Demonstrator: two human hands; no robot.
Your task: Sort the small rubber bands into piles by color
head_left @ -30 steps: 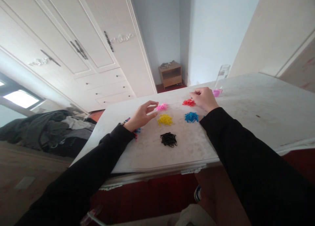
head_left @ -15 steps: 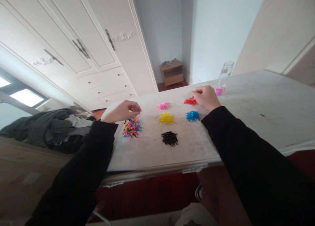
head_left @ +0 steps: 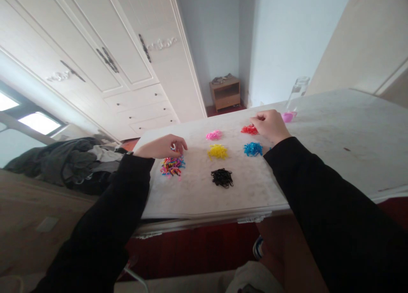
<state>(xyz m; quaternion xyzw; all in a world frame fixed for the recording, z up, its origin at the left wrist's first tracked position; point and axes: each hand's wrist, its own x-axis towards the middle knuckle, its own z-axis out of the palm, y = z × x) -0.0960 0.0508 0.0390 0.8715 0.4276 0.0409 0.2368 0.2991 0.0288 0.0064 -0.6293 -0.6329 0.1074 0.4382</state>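
My left hand (head_left: 165, 146) hovers over the back of a mixed-colour pile of small rubber bands (head_left: 172, 167), its fingers loosely bent and apart. Bits of colour show through the gap between them. At the right, my right hand (head_left: 270, 123) is closed in a pinch beside a pile of red rubber bands (head_left: 249, 129); what its fingertips hold, if anything, is too small to make out. Between the hands lie separate piles of pink bands (head_left: 213, 135), yellow bands (head_left: 218, 151) and black bands (head_left: 222, 178). Blue bands (head_left: 253, 149) lie just in front of the red ones.
All the piles rest on a white table (head_left: 191, 197). Behind my right hand stands a clear glass bottle (head_left: 298, 93) with something pink (head_left: 288, 117) at its base. Dark clothes (head_left: 63, 163) are heaped to the left. A small wooden cabinet (head_left: 227, 95) stands beyond the table.
My left hand has shifted slightly right over the mixed pile, and its fingers have bent downward. My right hand keeps its pinch beside the red bands. The whole view has shifted a little.
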